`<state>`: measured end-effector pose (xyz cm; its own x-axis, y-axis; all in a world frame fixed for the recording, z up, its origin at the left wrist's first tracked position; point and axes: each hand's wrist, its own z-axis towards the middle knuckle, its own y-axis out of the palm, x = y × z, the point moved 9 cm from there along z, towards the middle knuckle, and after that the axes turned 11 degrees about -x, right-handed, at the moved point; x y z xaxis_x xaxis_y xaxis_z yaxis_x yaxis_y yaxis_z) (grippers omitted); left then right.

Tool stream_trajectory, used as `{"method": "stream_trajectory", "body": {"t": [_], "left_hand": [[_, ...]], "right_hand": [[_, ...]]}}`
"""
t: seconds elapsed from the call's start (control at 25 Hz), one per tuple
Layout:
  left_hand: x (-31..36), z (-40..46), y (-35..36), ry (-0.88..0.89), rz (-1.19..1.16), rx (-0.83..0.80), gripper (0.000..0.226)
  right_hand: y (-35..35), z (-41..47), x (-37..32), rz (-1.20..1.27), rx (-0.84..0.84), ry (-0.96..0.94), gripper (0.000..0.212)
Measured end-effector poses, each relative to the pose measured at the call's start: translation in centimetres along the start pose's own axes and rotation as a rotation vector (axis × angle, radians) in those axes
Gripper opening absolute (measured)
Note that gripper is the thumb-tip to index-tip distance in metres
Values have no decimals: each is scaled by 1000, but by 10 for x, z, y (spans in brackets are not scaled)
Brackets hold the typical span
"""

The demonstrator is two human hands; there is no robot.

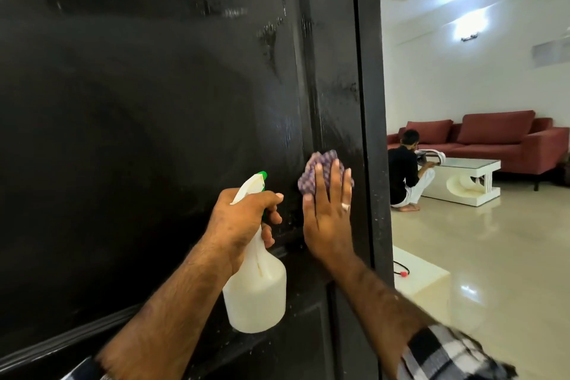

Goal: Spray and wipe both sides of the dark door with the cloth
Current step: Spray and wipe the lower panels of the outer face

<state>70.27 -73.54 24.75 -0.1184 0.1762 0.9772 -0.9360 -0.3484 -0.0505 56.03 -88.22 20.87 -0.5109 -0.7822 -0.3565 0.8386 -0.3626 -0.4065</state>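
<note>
Both hands worked: my right hand (327, 219) pressed the cloth (311, 174) flat-fingered against the door (154, 102); my left hand (243, 222) gripped the spray bottle (256, 296).

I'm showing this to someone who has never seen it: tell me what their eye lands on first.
First the big dark door filling the left, streaked wet near its edge. Then the two hands low in the middle: the right hand presses a purple checked cloth flat on the door, and the left hand grips a white spray bottle. Far right, a person crouches by a white table before a red sofa.
</note>
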Motion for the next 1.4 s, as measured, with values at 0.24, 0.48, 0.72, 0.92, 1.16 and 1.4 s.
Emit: {"method": "stream_trajectory", "body": {"t": [0.24,0.48,0.72,0.92,1.16,1.4], "left_hand": [[30,13,-16,33,9,-19,51],[50,27,-6,28,39,-49,32],[99,55,37,87,62,-130,21],[124,83,47,98,79,-132,25],[116,69,36,103,71,-96,22],[63,16,-26,52,130,3,21]], "right_hand": [[-46,119,42,87,126,271,70],[-12,44,12,128,42,345,74],[-73,170,12,-6,81,118,67],[-35,85,5,148,151,200,67],[-81,185,-35,-10,128,-30,66],[-28,67,-47,58,81,-155,65]]}}
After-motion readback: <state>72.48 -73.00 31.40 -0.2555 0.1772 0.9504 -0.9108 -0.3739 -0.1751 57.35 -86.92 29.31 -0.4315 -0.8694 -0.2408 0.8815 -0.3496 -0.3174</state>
